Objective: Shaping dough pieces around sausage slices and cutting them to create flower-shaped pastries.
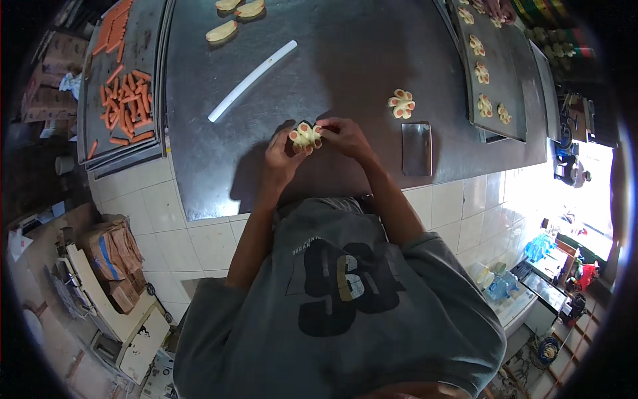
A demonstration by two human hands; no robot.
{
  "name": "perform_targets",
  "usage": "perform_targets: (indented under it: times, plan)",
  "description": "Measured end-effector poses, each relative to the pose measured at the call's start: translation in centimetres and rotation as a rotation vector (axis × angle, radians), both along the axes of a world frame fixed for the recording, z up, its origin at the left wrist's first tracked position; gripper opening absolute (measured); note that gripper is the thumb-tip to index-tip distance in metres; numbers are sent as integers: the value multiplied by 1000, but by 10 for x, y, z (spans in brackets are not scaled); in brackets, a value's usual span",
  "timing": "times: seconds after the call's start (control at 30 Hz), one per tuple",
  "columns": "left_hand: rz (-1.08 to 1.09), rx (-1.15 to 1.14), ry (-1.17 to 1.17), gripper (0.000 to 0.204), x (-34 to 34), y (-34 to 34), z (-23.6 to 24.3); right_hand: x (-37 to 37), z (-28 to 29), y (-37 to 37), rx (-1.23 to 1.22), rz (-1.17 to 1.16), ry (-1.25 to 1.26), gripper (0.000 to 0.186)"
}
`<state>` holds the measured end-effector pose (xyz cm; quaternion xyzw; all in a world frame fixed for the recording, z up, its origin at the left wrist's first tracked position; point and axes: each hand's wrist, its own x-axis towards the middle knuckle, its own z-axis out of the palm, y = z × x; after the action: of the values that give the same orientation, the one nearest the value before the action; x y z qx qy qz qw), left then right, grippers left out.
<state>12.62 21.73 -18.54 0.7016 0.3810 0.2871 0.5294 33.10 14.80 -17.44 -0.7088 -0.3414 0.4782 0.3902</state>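
Observation:
Both hands are on a flower-shaped piece of pale dough with sausage slices (306, 136) over the dark metal table (345, 179). My left hand (282, 156) grips its left and lower edge with thumb and fingers, and my right hand (342, 138) pinches its upper right edge. A similar dough flower (401, 104) lies to the right, above a flat metal scraper (417, 149). A white plastic rod (252, 80) lies diagonally at the upper left, below three oblong dough pieces (221, 32).
A tray of orange sausages (92, 73) stands at the left. At the right, another tray (498, 73) holds several dough flowers. A tiled floor (146, 193) surrounds the table, with cardboard boxes (116, 253) at lower left and water bottles (502, 289) at lower right.

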Motion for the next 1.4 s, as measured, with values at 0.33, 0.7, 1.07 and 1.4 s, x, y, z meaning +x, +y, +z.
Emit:
perform_targets:
  times: [0.33, 0.7, 1.07, 1.4]
  plan:
    - [81, -54, -25, 56, -1, -12, -6, -11, -4, -1, 173, 160, -262, 37]
    - [-76, -55, 218, 87, 1, -7, 0, -7, 18, 11, 200, 473, -476, 60]
    - [-13, -27, 364, 92, -24, -1, 29, 32, 10, 6, 72, 550, -716, 97]
    - [-48, -91, 289, 79, -23, 1, 28, 9, 5, 4, 135, 426, -414, 86]
